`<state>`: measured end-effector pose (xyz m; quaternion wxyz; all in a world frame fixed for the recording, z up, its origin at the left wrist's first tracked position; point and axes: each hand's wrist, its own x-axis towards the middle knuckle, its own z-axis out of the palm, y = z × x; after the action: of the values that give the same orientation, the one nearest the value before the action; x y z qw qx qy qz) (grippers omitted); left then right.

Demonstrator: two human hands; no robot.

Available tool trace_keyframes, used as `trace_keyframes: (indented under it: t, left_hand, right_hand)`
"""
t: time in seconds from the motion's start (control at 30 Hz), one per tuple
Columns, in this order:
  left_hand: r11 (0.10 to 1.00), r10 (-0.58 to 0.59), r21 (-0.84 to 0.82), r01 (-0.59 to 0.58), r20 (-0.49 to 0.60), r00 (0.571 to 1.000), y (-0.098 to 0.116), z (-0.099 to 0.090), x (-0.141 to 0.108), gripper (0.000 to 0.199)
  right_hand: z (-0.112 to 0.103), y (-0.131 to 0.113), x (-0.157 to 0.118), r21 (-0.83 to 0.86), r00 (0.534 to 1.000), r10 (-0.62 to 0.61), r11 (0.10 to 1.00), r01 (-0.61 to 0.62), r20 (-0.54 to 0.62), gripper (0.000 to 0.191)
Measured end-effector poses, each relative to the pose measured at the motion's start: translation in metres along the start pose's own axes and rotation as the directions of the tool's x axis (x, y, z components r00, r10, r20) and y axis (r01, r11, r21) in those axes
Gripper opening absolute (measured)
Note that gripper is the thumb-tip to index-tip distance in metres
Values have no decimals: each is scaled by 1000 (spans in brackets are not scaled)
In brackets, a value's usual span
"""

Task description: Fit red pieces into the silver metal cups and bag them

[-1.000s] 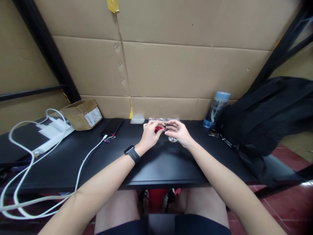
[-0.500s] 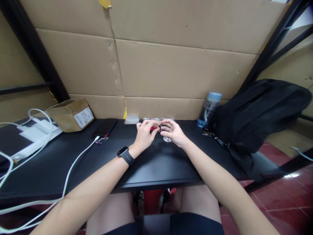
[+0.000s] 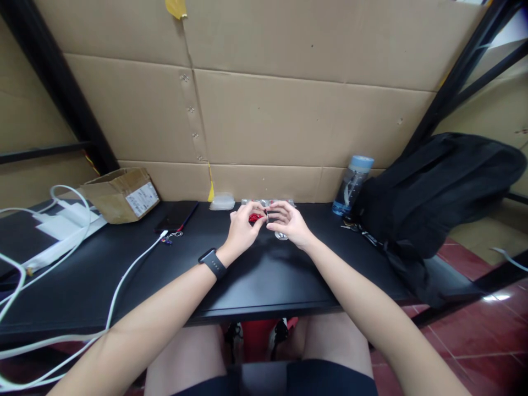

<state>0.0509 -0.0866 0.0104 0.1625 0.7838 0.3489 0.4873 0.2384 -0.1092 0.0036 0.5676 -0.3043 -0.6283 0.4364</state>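
Above the black tabletop (image 3: 264,275), my left hand (image 3: 243,228) is closed around a small shiny red object (image 3: 254,218), its kind too small to make out. A thin, pale curved piece (image 3: 267,215) shows between both hands' fingertips. My right hand (image 3: 293,225) comes from the other side with curved fingers, thumb and fingertips at that piece. How firmly the right fingers grip is partly hidden. Just below my right hand is a small clear round item (image 3: 281,236). A flat clear plastic packet (image 3: 268,202) with red bits lies behind the hands.
A small translucent case (image 3: 222,201) stands by the cardboard wall (image 3: 264,126). To the left are a dark phone (image 3: 176,216), an open cardboard box (image 3: 119,195) and white cables (image 3: 124,278). A water bottle (image 3: 352,185) and black backpack (image 3: 437,192) stand right.
The hands have shifted slightly left, still close together. More of the red object shows at my left fingertips, and the thin piece between the hands has turned.
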Motion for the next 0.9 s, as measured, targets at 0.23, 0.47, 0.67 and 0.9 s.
trace_keyframes:
  t: [0.23, 0.47, 0.67, 0.9]
  left_hand:
    - [999, -35, 4, 35, 1, 999, -2, 2, 0, 22]
    - [986, 43, 162, -30, -75, 996, 4, -3, -1, 22]
    - [984, 83, 166, -69, -84, 993, 5, -3, -1, 20]
    - [995, 78, 64, -80, 28, 997, 8, -6, 0, 45]
  right_hand:
    - [0, 2, 2, -44, 1000, 16, 999, -17, -12, 54]
    - [-5, 2, 7, -215, 999, 32, 976, -38, -31, 32]
    - [-9, 2, 7, -374, 998, -37, 926, 51, 46, 33]
    - [-11, -6, 4, -610, 992, -94, 782, 125, 84, 22]
